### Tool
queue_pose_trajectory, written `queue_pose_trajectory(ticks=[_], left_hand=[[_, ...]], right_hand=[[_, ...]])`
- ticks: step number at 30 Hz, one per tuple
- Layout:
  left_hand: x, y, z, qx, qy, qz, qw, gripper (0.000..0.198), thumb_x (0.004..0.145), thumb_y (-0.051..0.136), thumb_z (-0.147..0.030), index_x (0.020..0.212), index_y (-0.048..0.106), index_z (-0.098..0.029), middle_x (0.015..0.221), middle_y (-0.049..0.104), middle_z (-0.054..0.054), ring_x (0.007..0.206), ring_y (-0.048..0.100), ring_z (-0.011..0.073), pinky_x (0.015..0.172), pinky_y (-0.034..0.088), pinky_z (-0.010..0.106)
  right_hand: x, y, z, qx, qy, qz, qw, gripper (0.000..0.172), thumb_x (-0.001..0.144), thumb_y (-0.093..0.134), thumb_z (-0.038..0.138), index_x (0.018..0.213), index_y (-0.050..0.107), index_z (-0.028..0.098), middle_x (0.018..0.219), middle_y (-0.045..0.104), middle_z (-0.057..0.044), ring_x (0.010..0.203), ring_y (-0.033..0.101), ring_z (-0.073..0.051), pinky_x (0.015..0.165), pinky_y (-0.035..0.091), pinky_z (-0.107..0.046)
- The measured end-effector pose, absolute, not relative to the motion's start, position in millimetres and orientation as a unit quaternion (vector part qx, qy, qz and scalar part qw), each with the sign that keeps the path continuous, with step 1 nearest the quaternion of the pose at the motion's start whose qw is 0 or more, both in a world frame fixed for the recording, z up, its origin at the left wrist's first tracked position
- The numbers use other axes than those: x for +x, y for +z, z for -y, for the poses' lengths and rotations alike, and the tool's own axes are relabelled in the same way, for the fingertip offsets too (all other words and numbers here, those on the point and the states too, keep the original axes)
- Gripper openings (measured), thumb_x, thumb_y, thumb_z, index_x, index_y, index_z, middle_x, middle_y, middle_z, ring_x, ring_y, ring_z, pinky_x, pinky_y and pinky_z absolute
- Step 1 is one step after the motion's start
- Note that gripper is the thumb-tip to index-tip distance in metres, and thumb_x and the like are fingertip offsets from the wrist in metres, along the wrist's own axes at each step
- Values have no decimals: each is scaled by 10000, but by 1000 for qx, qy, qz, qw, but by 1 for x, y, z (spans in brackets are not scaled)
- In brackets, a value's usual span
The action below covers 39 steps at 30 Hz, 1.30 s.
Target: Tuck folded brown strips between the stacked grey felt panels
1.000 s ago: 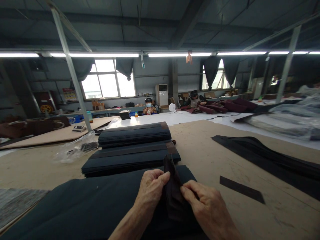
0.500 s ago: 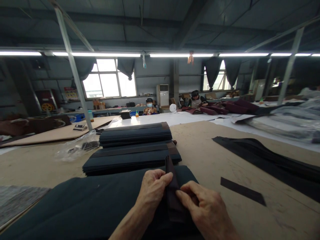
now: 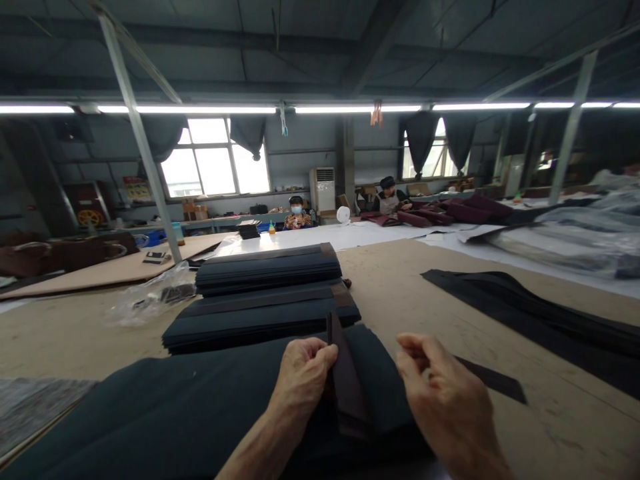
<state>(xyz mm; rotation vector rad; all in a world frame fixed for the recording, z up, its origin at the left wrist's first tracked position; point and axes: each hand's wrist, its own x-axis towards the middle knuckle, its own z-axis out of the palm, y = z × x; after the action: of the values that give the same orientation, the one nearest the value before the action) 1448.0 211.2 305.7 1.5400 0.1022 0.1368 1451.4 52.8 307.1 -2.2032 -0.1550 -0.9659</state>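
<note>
Pinching a bundle of dark strips between thumb and curled fingers, our left hand holds it by its left edge, near its far end. The bundle sits just to the right of that grip, over the dark green fabric spread in front of us. Its long axis runs away from us, the near end slanting slightly to the right; whether that near end rests on the fabric we cannot tell.

Our right hand hangs apart from the bundle, off to its right, with the fingers loosely curled, the thumb a little away from the forefinger and nothing visible in its grip. It is nearer to a loose dark strip on the table, and covers part of it from our view. That strip lies just beyond the hand on its right, its long axis slanting from far left to near right, so it and the bundle lie on opposite sides of our right hand.

Past the bundle, two folded stacks, a nearer one and a farther one, lie crosswise.
</note>
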Motion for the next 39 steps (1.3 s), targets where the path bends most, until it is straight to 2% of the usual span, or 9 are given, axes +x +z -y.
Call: queue_pose_trajectory(ticks=[2, 5, 8, 14, 17, 22, 30, 39], left_hand=[[1447, 309, -210, 694, 59, -46, 716, 327, 580, 571, -450, 585, 504, -130, 464, 432, -15, 402, 382, 78, 401, 298, 190], [1446, 312, -210, 694, 58, -48, 716, 333, 572, 576, -452, 580, 504, -127, 449, 419, -23, 384, 363, 66, 389, 290, 179], [1445, 310, -211, 698, 57, -46, 713, 340, 584, 593, -449, 600, 534, -114, 445, 425, -24, 379, 367, 63, 386, 296, 172], [1445, 304, -212, 688, 42, -24, 724, 340, 600, 598, -437, 647, 557, -103, 522, 520, 18, 447, 480, 105, 446, 396, 203], [1444, 304, -212, 684, 41, -20, 728, 317, 607, 597, -415, 659, 557, -104, 526, 514, 12, 451, 475, 98, 455, 398, 199], [1444, 308, -210, 683, 37, -28, 729, 273, 547, 612, -363, 597, 532, -107, 475, 460, -15, 399, 403, 60, 401, 324, 161], [1446, 311, -209, 690, 39, -30, 722, 260, 519, 593, -355, 579, 511, -116, 452, 435, -28, 381, 380, 55, 385, 285, 158], [1449, 303, -212, 708, 43, -18, 704, 247, 531, 560, -358, 579, 506, -122, 461, 412, -27, 403, 353, 58, 400, 265, 171]], right_hand=[[1449, 309, -53, -821, -414, 131, 372, 234, 757, 453, 403, 756, 599, 220, 685, 614, 14, 569, 557, -122, 557, 401, -233], [1445, 304, -60, -847, -323, 232, 353, 231, 763, 510, 417, 680, 578, 212, 605, 567, 29, 526, 519, -97, 524, 371, -218], [1445, 297, -67, -888, -212, 222, 342, 242, 760, 513, 408, 625, 556, 211, 583, 551, 30, 539, 509, -102, 513, 339, -226], [1448, 299, -66, -908, -143, 185, 348, 291, 770, 382, 397, 619, 549, 212, 650, 579, 2, 644, 527, -142, 586, 330, -257], [1448, 301, -66, -912, -133, 185, 342, 322, 776, 320, 397, 612, 523, 209, 663, 577, -8, 656, 521, -151, 602, 322, -268], [1448, 299, -66, -915, -134, 190, 329, 349, 796, 267, 390, 638, 520, 210, 680, 573, -10, 656, 513, -152, 615, 308, -275], [1450, 298, -65, -917, -144, 202, 312, 333, 804, 251, 346, 669, 519, 202, 714, 579, -13, 673, 517, -150, 638, 308, -279], [1448, 296, -65, -908, -179, 195, 324, 305, 784, 304, 359, 639, 525, 207, 650, 566, -3, 619, 516, -139, 600, 315, -271]])
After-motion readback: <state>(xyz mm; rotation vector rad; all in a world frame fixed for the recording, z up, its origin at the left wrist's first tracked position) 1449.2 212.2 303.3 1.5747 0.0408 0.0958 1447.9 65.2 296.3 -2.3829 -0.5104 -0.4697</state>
